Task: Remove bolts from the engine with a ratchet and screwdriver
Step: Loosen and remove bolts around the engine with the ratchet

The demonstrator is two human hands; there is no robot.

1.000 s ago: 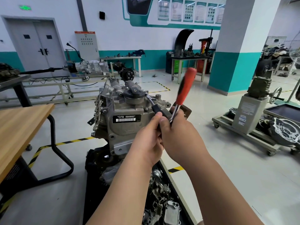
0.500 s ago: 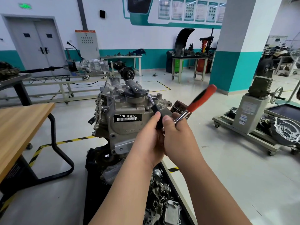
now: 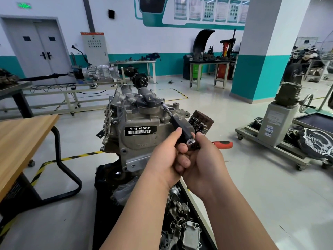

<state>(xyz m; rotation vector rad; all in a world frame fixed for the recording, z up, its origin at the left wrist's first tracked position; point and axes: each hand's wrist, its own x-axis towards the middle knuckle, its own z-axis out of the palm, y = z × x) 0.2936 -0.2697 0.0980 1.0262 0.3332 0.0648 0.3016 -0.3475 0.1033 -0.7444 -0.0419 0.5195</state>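
Black screwdriver (image 3: 180, 131) handle first: we see the left hand (image 3: 166, 156) curled round it at frame centre, thumb laid along its side, forearm rising from the bottom edge. Touching it on the right, the right hand (image 3: 204, 159) wraps the ratchet (image 3: 222, 144), whose chrome head sits at the screwdriver's butt and whose orange grip pokes out rightward. We follow the shaft up and left to the top of the engine (image 3: 140, 141), beside the oil cap (image 3: 148, 101). Right of the shaft sits a brown filter (image 3: 201, 123).
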